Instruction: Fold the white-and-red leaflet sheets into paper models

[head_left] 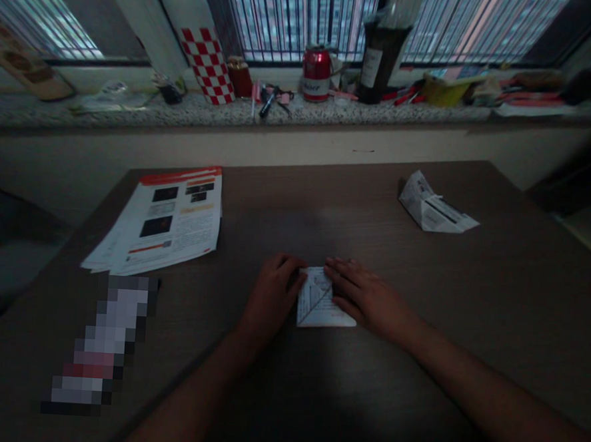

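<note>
A: Item 1?

B: Folded paper [323, 306], small, near-square, lying flat on the desk [327, 196] at its near middle. 1 diagonal crease, lower left to upper right.

A: Hands on it?

B: 2. Left hand [271, 296] at the paper's left edge, fingers curled against it; whether its grip pinches that edge, I cannot tell. Right hand [365, 298] over the upper right part, fingers laid flat and open, holding nothing, resting on the sheet. The paper lies between both hands and each touches it, so neither is nearer.

A: Other entries?

B: Stack of printed sheets [165, 216], far left, well apart. Second folded paper [434, 209], far right. Red can [316, 73] on the windowsill [132, 111] beyond the desk.
</note>
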A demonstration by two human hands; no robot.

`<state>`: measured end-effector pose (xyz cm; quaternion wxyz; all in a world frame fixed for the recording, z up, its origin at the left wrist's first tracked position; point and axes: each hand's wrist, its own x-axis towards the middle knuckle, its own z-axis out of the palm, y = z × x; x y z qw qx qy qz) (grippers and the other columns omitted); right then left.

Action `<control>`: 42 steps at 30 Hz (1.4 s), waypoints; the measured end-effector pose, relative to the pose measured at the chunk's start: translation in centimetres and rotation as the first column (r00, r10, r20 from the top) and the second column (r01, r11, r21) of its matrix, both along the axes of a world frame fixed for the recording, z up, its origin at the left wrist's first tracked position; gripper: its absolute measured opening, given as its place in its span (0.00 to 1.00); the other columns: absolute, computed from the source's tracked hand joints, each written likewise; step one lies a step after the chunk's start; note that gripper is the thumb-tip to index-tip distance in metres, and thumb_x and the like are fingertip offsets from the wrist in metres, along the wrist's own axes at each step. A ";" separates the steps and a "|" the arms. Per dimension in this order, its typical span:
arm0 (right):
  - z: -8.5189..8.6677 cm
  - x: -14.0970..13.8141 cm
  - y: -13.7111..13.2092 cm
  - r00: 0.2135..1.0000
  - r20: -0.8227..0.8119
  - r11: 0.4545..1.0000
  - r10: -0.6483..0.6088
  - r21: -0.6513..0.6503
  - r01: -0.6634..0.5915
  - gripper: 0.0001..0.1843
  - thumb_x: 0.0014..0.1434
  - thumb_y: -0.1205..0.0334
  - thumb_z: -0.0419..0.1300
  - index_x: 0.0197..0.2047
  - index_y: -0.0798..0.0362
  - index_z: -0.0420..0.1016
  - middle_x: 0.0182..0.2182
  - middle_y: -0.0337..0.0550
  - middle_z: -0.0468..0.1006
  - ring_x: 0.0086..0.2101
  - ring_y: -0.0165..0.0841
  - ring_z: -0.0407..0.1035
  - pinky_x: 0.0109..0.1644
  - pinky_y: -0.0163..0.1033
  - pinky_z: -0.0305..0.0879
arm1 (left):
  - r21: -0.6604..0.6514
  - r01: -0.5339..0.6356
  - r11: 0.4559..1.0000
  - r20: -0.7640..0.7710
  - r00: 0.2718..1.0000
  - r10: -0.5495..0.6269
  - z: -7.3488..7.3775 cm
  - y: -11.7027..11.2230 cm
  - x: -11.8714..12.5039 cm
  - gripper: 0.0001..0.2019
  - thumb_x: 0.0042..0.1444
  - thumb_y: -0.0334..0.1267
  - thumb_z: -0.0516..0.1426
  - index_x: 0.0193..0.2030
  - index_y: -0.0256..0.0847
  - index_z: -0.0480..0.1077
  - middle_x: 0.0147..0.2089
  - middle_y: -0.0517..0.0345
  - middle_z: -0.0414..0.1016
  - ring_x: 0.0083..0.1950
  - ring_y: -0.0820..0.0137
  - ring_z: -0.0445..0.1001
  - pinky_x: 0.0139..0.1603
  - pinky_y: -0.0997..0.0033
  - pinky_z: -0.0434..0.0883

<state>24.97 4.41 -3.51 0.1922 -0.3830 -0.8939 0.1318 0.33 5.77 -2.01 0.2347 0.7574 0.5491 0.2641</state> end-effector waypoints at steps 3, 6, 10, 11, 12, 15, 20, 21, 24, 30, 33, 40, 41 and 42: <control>-0.3 0.1 0.0 1.000 0.020 1.000 -0.005 0.007 0.005 0.31 0.74 0.58 0.56 0.77 0.47 0.57 0.73 0.51 0.62 0.71 0.45 0.60 0.74 0.60 0.58 | 0.018 0.000 1.000 -0.001 1.000 0.000 -0.2 0.0 0.0 0.07 0.68 0.32 0.57 0.48 0.41 0.76 0.49 0.50 0.76 0.54 0.57 0.75 0.58 0.54 0.72; -0.5 0.1 0.0 0.999 0.046 1.000 -0.005 0.014 0.005 0.31 0.75 0.57 0.54 0.78 0.48 0.55 0.74 0.50 0.60 0.72 0.44 0.57 0.75 0.59 0.57 | 0.045 -0.007 0.999 -0.035 0.999 0.009 -0.5 -0.1 0.0 0.07 0.69 0.33 0.57 0.48 0.41 0.77 0.49 0.50 0.75 0.53 0.57 0.75 0.57 0.55 0.73; -0.6 0.1 0.0 0.998 0.062 1.000 -0.003 0.016 0.002 0.31 0.75 0.58 0.54 0.78 0.50 0.55 0.75 0.51 0.59 0.72 0.44 0.55 0.75 0.59 0.56 | 0.123 0.072 0.990 -0.205 0.978 -0.045 0.0 -0.4 0.3 0.10 0.72 0.33 0.54 0.50 0.39 0.77 0.51 0.47 0.76 0.53 0.57 0.75 0.57 0.56 0.74; -0.7 0.1 0.0 0.998 0.057 1.000 -0.004 0.018 0.003 0.31 0.75 0.58 0.54 0.78 0.49 0.55 0.75 0.51 0.59 0.72 0.44 0.56 0.75 0.59 0.56 | 0.138 0.106 0.985 -0.265 0.962 -0.066 0.3 -0.6 0.4 0.11 0.73 0.33 0.53 0.51 0.39 0.77 0.52 0.47 0.76 0.53 0.57 0.75 0.57 0.56 0.74; -0.7 0.1 0.0 0.999 0.050 1.000 -0.005 0.020 0.004 0.32 0.75 0.58 0.55 0.78 0.48 0.55 0.74 0.51 0.59 0.72 0.44 0.56 0.75 0.60 0.56 | 0.142 0.143 0.979 -0.328 0.940 -0.089 0.6 -0.8 0.5 0.12 0.73 0.33 0.52 0.52 0.39 0.77 0.53 0.47 0.77 0.53 0.57 0.76 0.56 0.56 0.74; -0.9 0.1 0.1 0.999 0.032 1.000 -0.001 0.020 0.000 0.32 0.74 0.58 0.56 0.78 0.46 0.55 0.74 0.50 0.59 0.72 0.44 0.56 0.75 0.60 0.56 | 0.168 0.172 0.971 -0.444 0.892 -0.081 1.3 -1.7 1.0 0.13 0.73 0.40 0.55 0.57 0.38 0.76 0.56 0.45 0.77 0.55 0.54 0.76 0.57 0.54 0.74; -1.0 0.2 0.1 1.000 0.029 1.000 0.005 0.017 -0.005 0.32 0.74 0.58 0.55 0.78 0.46 0.54 0.75 0.49 0.59 0.72 0.44 0.56 0.75 0.60 0.56 | 0.155 0.327 0.932 -0.442 0.867 -0.230 0.7 -3.6 1.2 0.23 0.74 0.40 0.52 0.71 0.34 0.64 0.70 0.38 0.69 0.71 0.51 0.68 0.70 0.48 0.66; -0.9 0.2 0.1 1.000 0.028 1.000 0.004 0.017 -0.005 0.32 0.75 0.58 0.55 0.78 0.45 0.54 0.75 0.49 0.59 0.72 0.44 0.56 0.75 0.60 0.56 | 0.132 0.354 0.926 -0.441 0.857 -0.265 0.4 -3.9 1.0 0.25 0.75 0.42 0.51 0.74 0.34 0.61 0.73 0.37 0.66 0.74 0.51 0.64 0.73 0.47 0.63; -0.8 0.2 0.2 0.999 0.035 1.000 0.014 0.011 -0.014 0.32 0.75 0.57 0.54 0.78 0.46 0.54 0.75 0.49 0.59 0.73 0.44 0.55 0.75 0.59 0.55 | 0.077 0.387 0.919 -0.448 0.837 -0.314 -0.4 -4.7 0.2 0.30 0.75 0.47 0.50 0.79 0.37 0.53 0.79 0.40 0.56 0.79 0.52 0.55 0.77 0.44 0.57; -0.3 0.6 0.0 0.996 0.073 0.999 0.045 -0.007 -0.044 0.34 0.76 0.53 0.52 0.80 0.49 0.49 0.76 0.51 0.54 0.74 0.43 0.50 0.76 0.58 0.52 | 0.050 0.460 0.887 -0.459 0.799 -0.388 -0.4 -4.8 -1.3 0.32 0.76 0.50 0.48 0.81 0.44 0.48 0.82 0.45 0.44 0.82 0.56 0.43 0.79 0.45 0.50; -0.1 0.7 -0.1 0.995 0.088 0.999 0.049 -0.010 -0.048 0.35 0.76 0.52 0.52 0.80 0.49 0.47 0.77 0.51 0.53 0.74 0.43 0.49 0.77 0.58 0.52 | 0.058 0.477 0.877 -0.442 0.800 -0.406 -0.3 -4.6 -1.7 0.32 0.75 0.52 0.50 0.81 0.48 0.48 0.83 0.47 0.43 0.82 0.56 0.44 0.79 0.46 0.50; 0.4 1.3 -0.2 0.984 0.159 0.997 0.075 0.009 -0.077 0.38 0.76 0.49 0.51 0.81 0.50 0.41 0.78 0.49 0.47 0.75 0.42 0.44 0.78 0.56 0.47 | 0.068 0.466 0.882 -0.430 0.812 -0.395 -0.7 -4.4 -1.7 0.32 0.75 0.52 0.50 0.81 0.52 0.48 0.83 0.50 0.45 0.82 0.55 0.47 0.78 0.46 0.52; 0.5 1.5 -0.3 0.981 0.172 0.996 0.089 0.013 -0.092 0.39 0.76 0.48 0.51 0.81 0.50 0.40 0.78 0.48 0.47 0.76 0.41 0.43 0.79 0.55 0.45 | 0.063 0.466 0.882 -0.438 0.807 -0.395 -0.7 -4.3 -1.7 0.32 0.76 0.52 0.50 0.81 0.52 0.47 0.83 0.50 0.45 0.82 0.55 0.47 0.78 0.46 0.52; 0.5 1.8 -0.3 0.977 0.186 0.994 0.108 0.013 -0.112 0.39 0.76 0.48 0.51 0.81 0.49 0.39 0.78 0.46 0.46 0.76 0.41 0.42 0.79 0.55 0.42 | 0.057 0.467 0.882 -0.446 0.803 -0.396 -0.7 -4.2 -1.7 0.31 0.76 0.53 0.49 0.81 0.52 0.47 0.83 0.51 0.45 0.82 0.55 0.47 0.79 0.47 0.52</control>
